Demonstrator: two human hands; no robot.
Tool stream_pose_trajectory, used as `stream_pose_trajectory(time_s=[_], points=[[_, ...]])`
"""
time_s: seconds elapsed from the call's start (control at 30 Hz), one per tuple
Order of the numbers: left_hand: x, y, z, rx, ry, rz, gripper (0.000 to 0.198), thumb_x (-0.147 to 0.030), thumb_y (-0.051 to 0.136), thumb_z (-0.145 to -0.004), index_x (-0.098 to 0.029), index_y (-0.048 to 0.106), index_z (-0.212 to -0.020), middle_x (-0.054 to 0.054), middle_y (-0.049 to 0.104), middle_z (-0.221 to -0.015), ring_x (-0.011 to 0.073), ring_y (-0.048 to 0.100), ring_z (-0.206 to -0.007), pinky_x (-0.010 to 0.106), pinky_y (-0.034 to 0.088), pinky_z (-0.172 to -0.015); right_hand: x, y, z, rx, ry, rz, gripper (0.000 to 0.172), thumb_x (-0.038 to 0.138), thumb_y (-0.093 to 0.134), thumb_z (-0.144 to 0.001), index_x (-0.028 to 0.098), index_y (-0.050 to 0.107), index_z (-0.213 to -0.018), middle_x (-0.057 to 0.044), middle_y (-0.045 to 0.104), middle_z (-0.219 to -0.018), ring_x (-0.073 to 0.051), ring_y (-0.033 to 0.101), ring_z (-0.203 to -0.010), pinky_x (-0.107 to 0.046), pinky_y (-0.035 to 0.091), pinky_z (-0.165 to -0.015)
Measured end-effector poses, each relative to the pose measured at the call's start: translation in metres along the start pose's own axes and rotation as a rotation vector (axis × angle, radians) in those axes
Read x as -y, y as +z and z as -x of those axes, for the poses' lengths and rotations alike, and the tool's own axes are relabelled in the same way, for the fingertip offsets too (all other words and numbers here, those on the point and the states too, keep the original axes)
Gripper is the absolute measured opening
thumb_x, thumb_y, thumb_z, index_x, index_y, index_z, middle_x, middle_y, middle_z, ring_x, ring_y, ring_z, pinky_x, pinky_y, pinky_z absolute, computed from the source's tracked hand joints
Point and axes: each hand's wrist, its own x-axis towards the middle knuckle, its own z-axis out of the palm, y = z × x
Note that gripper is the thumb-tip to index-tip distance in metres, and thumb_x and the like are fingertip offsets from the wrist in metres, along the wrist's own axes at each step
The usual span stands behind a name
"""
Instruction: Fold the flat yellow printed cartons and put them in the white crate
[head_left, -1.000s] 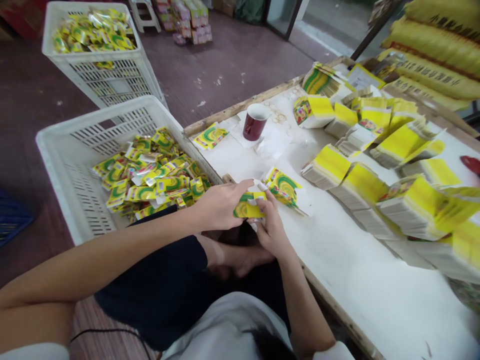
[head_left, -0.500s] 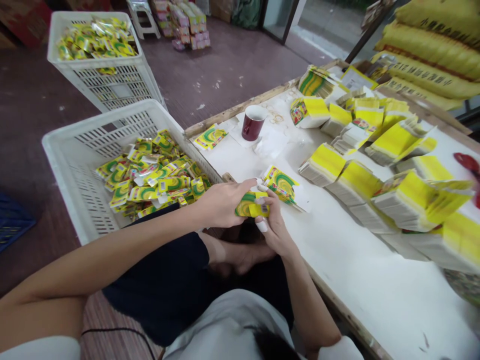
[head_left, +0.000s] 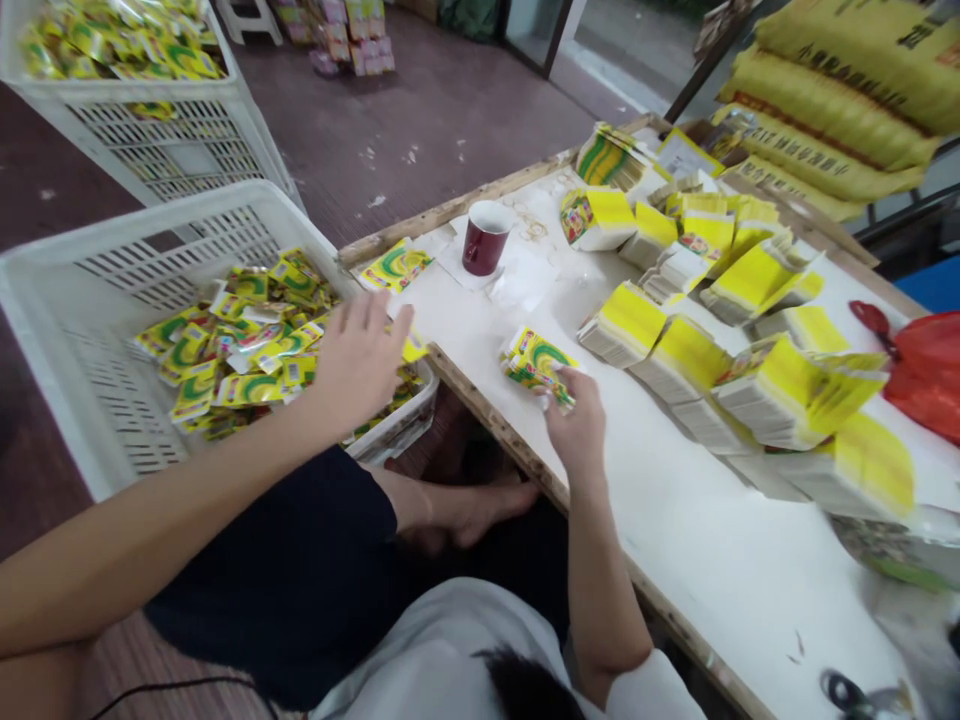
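Note:
My left hand [head_left: 360, 350] is over the near white crate [head_left: 45, 270], palm down with its fingers stretched out and slightly blurred. Beneath it lies a heap of small yellow-green printed boxes [head_left: 255, 345]. A bit of yellow [head_left: 413, 346] shows just past the fingertips; whether they touch it I cannot tell. On the white table, my right hand [head_left: 576, 415] pinches the near edge of a flat yellow-green carton [head_left: 538, 358], which seems to lie on others like it.
A maroon mug [head_left: 486, 240] stands near the table's far edge beside another flat carton [head_left: 396, 265]. Bundles of folded yellow cartons [head_left: 697, 355] fill the table's right side. Behind them are stacked yellow sacks [head_left: 832, 90] and a red bag [head_left: 930, 370]. A second filled crate [head_left: 187, 155] stands further left.
Both hands were together on one small yellow-green box. They have parted: the left moved over the crate and opened, and the right reached to the carton on the table. The view shifted right.

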Motion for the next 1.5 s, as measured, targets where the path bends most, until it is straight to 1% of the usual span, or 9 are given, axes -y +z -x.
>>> stream_pose_trajectory(time_s=[0.17,0.47,0.63,0.8,0.9,1.03,1.13,1.33,1.5], points=[[0.008,0.007,-0.008,0.078,0.058,0.008,0.063,-0.040,0.069,-0.084,-0.013,0.050,-0.137,0.021,0.057,-0.141,0.0400,0.050,-0.134,0.051,0.039,-0.109,-0.032,-0.007,-0.015,-0.041,0.260,0.341,0.026,0.028,0.066,-0.080,0.016,0.063,-0.103,-0.016,0.060,-0.104,-0.033,0.055,-0.102,-0.054,0.045,-0.094],[-0.015,0.027,0.001,0.496,0.226,0.523,0.055,-0.043,0.070,-0.085,-0.017,0.057,-0.131,0.014,0.071,-0.124,0.0308,0.067,-0.115,0.040,0.051,-0.096,-0.013,-0.011,-0.014,-0.114,0.298,0.065,0.032,0.028,0.072,-0.074,0.025,0.044,-0.087,-0.006,0.060,-0.086,-0.025,0.055,-0.081,-0.040,0.042,-0.078],[-0.038,0.037,0.005,0.327,0.172,1.425,0.083,-0.051,0.083,-0.068,-0.018,0.049,-0.137,0.019,0.061,-0.137,0.0298,0.062,-0.122,0.042,0.052,-0.096,0.027,-0.006,0.005,-0.037,0.256,-0.219,0.038,0.037,0.072,-0.078,0.025,0.041,-0.098,0.001,0.061,-0.080,-0.017,0.059,-0.066,-0.033,0.048,-0.066],[-0.059,0.024,0.009,0.135,-0.070,2.032,0.054,-0.067,0.069,-0.077,-0.017,0.066,-0.096,0.007,0.069,-0.089,0.0204,0.067,-0.085,0.032,0.054,-0.074,0.090,0.021,0.040,0.354,0.229,-0.919,0.038,0.037,0.076,-0.079,0.027,0.046,-0.100,0.002,0.061,-0.087,-0.015,0.061,-0.075,-0.029,0.052,-0.068],[-0.058,0.012,0.011,-0.005,-0.268,1.987,0.052,-0.069,0.063,-0.081,-0.018,0.055,-0.073,-0.002,0.054,-0.068,0.0098,0.051,-0.058,0.023,0.044,-0.053,0.112,0.037,0.052,0.397,0.251,-1.112,0.044,0.036,0.081,-0.077,0.029,0.046,-0.103,0.004,0.060,-0.086,-0.014,0.060,-0.076,-0.028,0.053,-0.070],[-0.051,0.006,0.010,-0.110,-0.280,1.802,0.052,-0.065,0.076,-0.072,-0.019,0.052,-0.081,-0.005,0.049,-0.069,0.0079,0.047,-0.061,0.020,0.043,-0.056,0.110,0.044,0.047,0.334,0.241,-1.065,0.050,0.033,0.085,-0.073,0.030,0.048,-0.107,0.006,0.059,-0.083,-0.014,0.059,-0.075,-0.026,0.050,-0.068],[-0.045,0.008,0.006,-0.053,-0.127,1.779,0.056,-0.054,0.087,-0.062,-0.019,0.057,-0.095,-0.003,0.060,-0.084,0.0104,0.056,-0.073,0.022,0.049,-0.066,0.093,0.036,0.035,0.271,0.223,-1.008,0.040,0.036,0.084,-0.075,0.027,0.055,-0.102,0.004,0.060,-0.084,-0.014,0.058,-0.076,-0.025,0.049,-0.069],[-0.028,0.011,-0.005,0.103,0.020,1.678,0.035,-0.047,0.076,-0.078,-0.015,0.071,-0.092,0.005,0.075,-0.092,0.0200,0.069,-0.086,0.034,0.055,-0.082,0.059,0.015,0.024,0.217,0.119,-0.837,0.013,0.033,0.073,-0.086,0.024,0.063,-0.090,0.003,0.066,-0.083,-0.014,0.061,-0.073,-0.027,0.051,-0.070],[-0.008,0.012,-0.014,0.305,0.204,1.582,0.069,-0.071,0.059,-0.081,-0.019,0.060,-0.125,0.014,0.070,-0.126,0.0273,0.068,-0.113,0.042,0.052,-0.097,0.044,-0.003,0.019,0.073,-0.261,-0.310,0.016,0.015,0.061,-0.089,0.027,0.070,-0.093,-0.001,0.068,-0.090,-0.019,0.063,-0.086,-0.037,0.052,-0.081]])
